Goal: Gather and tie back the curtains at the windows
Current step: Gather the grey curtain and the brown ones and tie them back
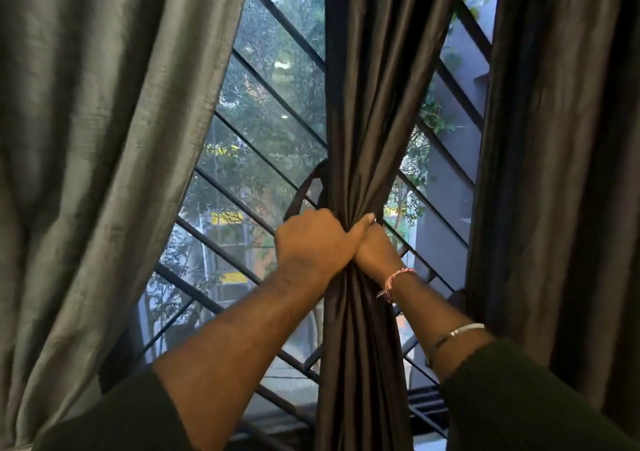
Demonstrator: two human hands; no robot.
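Note:
A dark grey curtain (367, 111) hangs in the middle of the window, bunched into a narrow bundle at mid height. My left hand (311, 239) grips the bundle from the left, thumb stretched across its front. A dark tie-back band (304, 187) loops up from behind that hand to the curtain's left edge. My right hand (375, 249) wraps around the bundle from the right, its fingers hidden behind the fabric. Both hands touch each other at the gathered point.
A lighter grey curtain (104, 139) hangs at the left and another dark curtain (561, 173) at the right. Behind them a window with black slanted bars (263, 159) and mesh shows trees and a building outside.

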